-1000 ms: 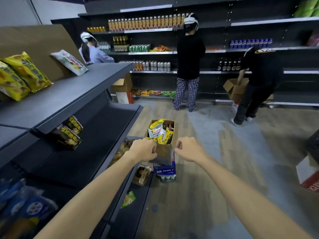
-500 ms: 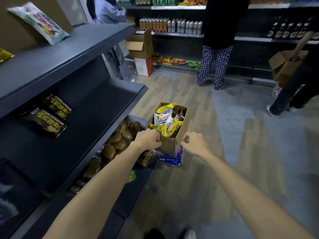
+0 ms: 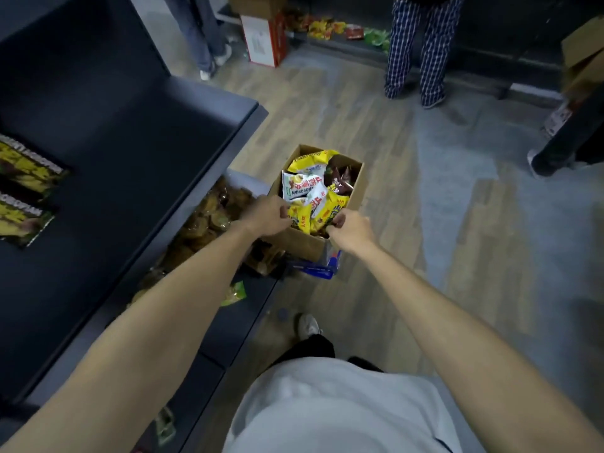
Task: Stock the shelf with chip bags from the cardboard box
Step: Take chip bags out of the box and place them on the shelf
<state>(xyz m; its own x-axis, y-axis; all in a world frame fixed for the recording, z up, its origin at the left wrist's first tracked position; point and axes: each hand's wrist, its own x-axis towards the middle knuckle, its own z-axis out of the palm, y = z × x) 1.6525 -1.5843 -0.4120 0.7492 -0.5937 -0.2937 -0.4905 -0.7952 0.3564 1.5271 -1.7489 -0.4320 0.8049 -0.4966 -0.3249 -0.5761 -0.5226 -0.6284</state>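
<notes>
An open cardboard box [image 3: 354,188] stands on the floor beside the dark shelf [image 3: 137,152], resting on a blue and white pack [image 3: 322,266]. It is full of chip bags: yellow ones [image 3: 315,214], a white one [image 3: 302,186] and a dark brown one [image 3: 341,181]. My left hand [image 3: 266,214] grips the box's near left corner, fingers curled over the rim against a yellow bag. Over at the near right corner, my right hand [image 3: 351,228] grips the rim.
Two black and yellow bags [image 3: 27,173] lie on the shelf at left. Brown snack packs [image 3: 212,217] fill the lower shelf; a green bag [image 3: 233,294] lies below. Other people's legs [image 3: 415,50] and a red and white box [image 3: 264,37] stand ahead. My foot [image 3: 307,326] is near the box.
My view has tilted steeply down toward the box and floor. Both hands stay at the box's near rim and have drawn a little closer together.
</notes>
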